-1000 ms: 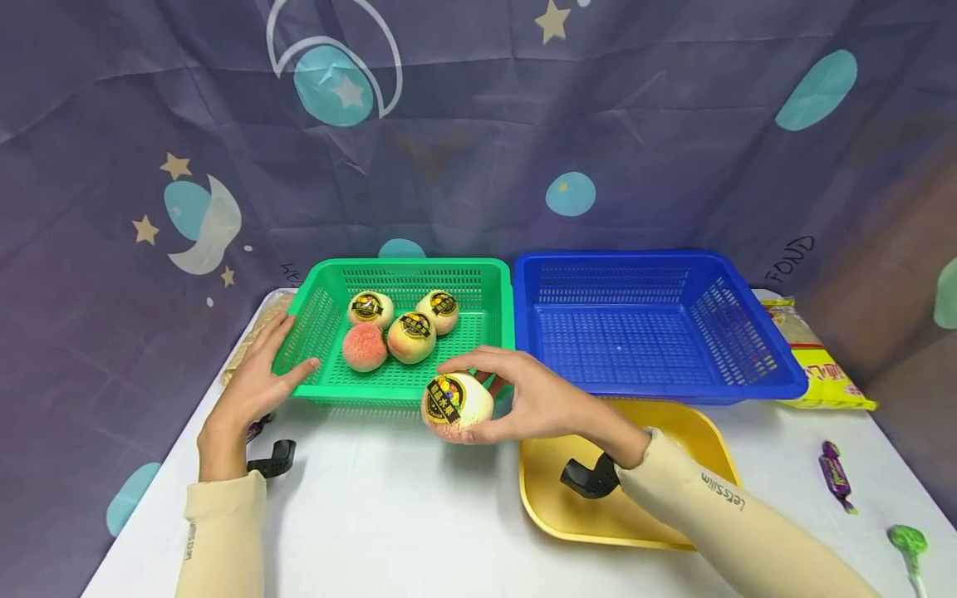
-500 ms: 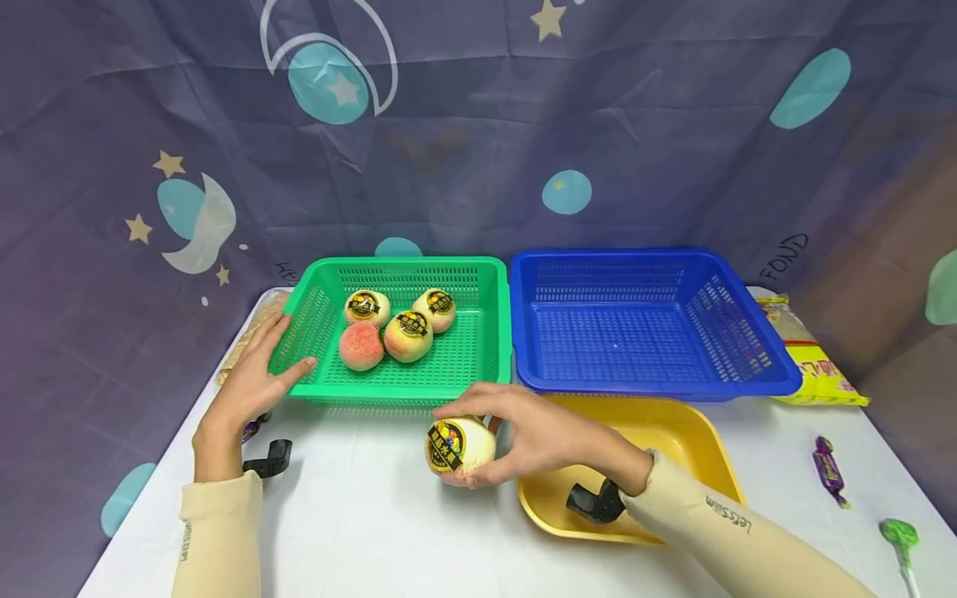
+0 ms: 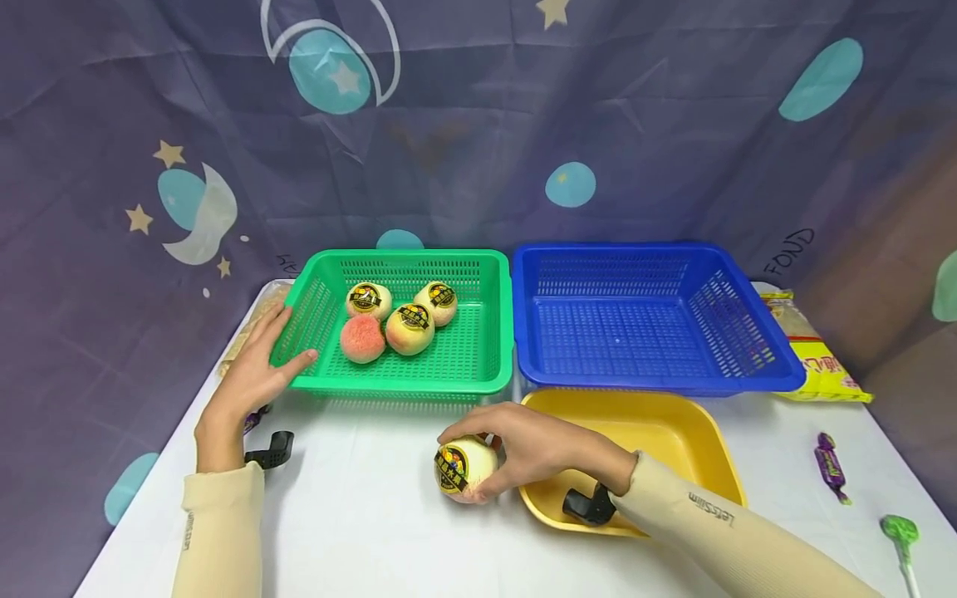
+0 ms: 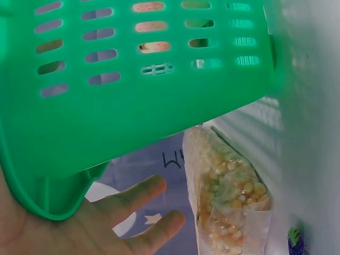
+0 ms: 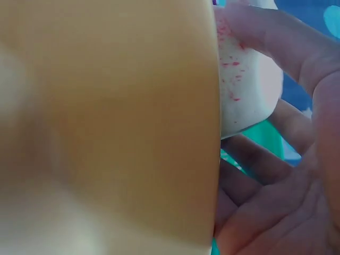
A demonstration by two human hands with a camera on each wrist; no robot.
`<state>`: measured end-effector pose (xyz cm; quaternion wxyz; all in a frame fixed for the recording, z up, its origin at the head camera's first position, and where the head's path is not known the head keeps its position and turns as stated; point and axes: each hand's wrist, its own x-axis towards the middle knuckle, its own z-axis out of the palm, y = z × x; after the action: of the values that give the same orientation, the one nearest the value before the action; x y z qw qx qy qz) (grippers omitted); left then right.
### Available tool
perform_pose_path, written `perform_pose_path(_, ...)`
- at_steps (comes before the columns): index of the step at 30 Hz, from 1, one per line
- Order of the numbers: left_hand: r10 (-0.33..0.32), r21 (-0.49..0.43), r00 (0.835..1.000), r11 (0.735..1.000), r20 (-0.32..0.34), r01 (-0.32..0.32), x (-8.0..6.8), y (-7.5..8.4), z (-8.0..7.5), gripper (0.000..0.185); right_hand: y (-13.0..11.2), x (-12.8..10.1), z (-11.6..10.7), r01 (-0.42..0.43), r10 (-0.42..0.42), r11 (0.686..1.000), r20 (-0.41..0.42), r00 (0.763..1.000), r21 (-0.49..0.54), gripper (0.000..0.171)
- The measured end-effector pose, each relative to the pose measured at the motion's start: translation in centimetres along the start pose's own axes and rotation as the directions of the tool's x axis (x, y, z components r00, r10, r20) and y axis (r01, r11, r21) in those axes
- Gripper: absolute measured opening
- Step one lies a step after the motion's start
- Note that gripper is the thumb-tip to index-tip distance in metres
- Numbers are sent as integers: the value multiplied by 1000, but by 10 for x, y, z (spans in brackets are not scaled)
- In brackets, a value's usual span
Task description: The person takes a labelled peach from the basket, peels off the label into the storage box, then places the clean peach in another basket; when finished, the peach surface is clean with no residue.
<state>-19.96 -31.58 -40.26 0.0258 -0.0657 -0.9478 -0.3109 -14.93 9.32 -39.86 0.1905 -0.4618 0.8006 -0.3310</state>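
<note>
In the head view my right hand (image 3: 538, 444) grips a toy peach (image 3: 456, 467) with a black fruit sticker, at the white table just in front of the green basket (image 3: 419, 385). Thumb and fingers curl round its sides; whether its underside touches the table cannot be made out. My left hand (image 3: 250, 374) rests at the basket's left rim. Seen from the left wrist, its fingers (image 4: 133, 199) stretch out straight beneath that rim. Inside the basket lie several peaches: a fuzzy pink one (image 3: 362, 339) and others with stickers (image 3: 409, 328).
Right of the green basket stands a blue basket (image 3: 620, 382). A yellow basin (image 3: 699, 448) lies under my right forearm. A yellow snack bag (image 3: 830, 374), purple candy (image 3: 831, 468) and green lollipop (image 3: 900, 528) are far right. A bag of corn kernels (image 4: 234, 207) sits beside the green basket.
My right hand has brought the held peach from the green basket's front rim down and toward me, to the tabletop. The left hand stays at the rim.
</note>
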Motion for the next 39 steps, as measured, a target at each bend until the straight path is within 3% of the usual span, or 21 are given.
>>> perform_pose_path(20, -10, 15, 1000, 1000, 4, 10, 1, 4, -1, 90, 0, 15, 7, -13, 20, 996, 79, 997, -89, 62)
perform_pose_path(25, 13, 57, 998, 998, -66, -10, -3, 10, -3, 86, -4, 13, 2, -13, 25, 991, 84, 996, -131, 59)
perform_pose_path(29, 88, 31, 982, 996, -164, -85, -8, 30, -9, 78, -7, 10, -2, -26, 40, 988, 88, 995, -155, 60)
perform_pose_path(33, 222, -25, 949, 972, -224, -233, -12, 59, -11, 70, -7, 7, -5, -42, 57, 986, 90, 994, -162, 60)
perform_pose_path(36, 325, -65, 923, 937, -205, -344, -16, 84, -8, 67, -7, 6, -6, -52, 68, 984, 91, 994, -172, 61)
perform_pose_path(39, 417, -99, 898, 897, -139, -432, -22, 107, 0, 66, -7, 4, -8, -58, 76, 981, 88, 993, -186, 61)
